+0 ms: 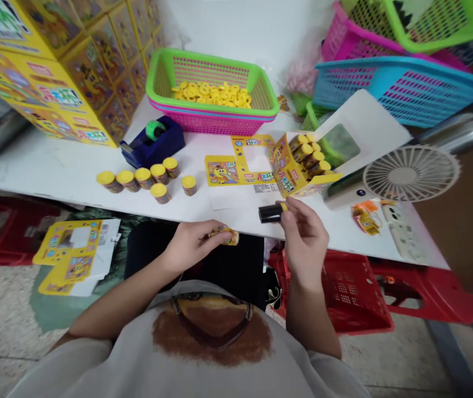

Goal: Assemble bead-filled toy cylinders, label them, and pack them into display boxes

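Note:
My left hand (193, 240) is closed round a small yellow-labelled jar (226, 236), held just below the front edge of the white table (54, 166). My right hand (305, 235) pinches a short black cylinder (270, 213) at the table's edge. Behind it an open yellow display box (292, 168) leans tilted, with several yellow-lidded jars (311, 155) packed in it. A flat, unfolded yellow carton (240, 163) lies to its left. More yellow-lidded jars (143, 178) stand in a loose row on the table's left.
A blue tape dispenser (153, 145) sits behind the jar row. A green basket (209, 91) of yellow lids stands at the back. Yellow cartons (41, 83) are stacked at the left. A white fan (411, 172), blue and pink baskets (394, 88) and red crates (352, 298) are at the right.

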